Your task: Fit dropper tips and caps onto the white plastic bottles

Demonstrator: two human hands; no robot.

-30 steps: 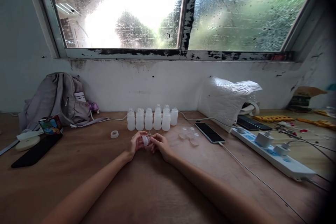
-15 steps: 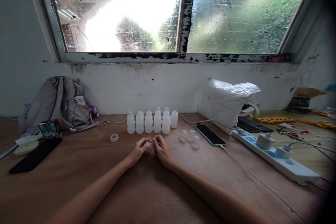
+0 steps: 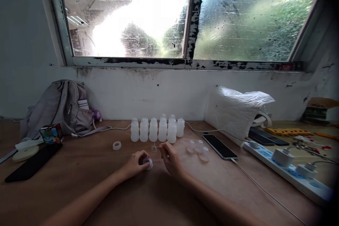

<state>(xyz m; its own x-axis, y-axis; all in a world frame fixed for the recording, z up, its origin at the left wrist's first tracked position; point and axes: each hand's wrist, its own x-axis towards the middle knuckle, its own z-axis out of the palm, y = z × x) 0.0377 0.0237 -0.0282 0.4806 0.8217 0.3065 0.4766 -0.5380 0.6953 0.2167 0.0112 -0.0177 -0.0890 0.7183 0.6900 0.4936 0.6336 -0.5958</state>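
Note:
My left hand [image 3: 137, 164] rests low over the table, its thumb and fingers closed around a small clear plastic ring-shaped cap [image 3: 147, 163]. To its right, my right hand [image 3: 170, 156] is raised slightly, fingers bent and apart, with nothing visible in them. Just left of its fingertips a clear teat-shaped piece [image 3: 154, 147] stands on the table, seemingly untouched. Behind the hands stands a row of several frosted white baby bottles [image 3: 153, 130]. A whitish ring [image 3: 117, 145] lies alone to the left. Several thin translucent discs [image 3: 203, 157] lie to the right.
A phone [image 3: 219, 146] on a charging cable lies right of the discs, beside a white power strip [image 3: 286, 169]. A silvery bag [image 3: 233, 113] stands against the wall. On the left are a grey backpack [image 3: 60, 109], a small colourful box [image 3: 51, 133] and a black flat object [image 3: 33, 164].
My hands were together over the clear piece; now they are apart. The left keeps the ring-shaped cap, and the right has moved away from it. The view has shifted slightly.

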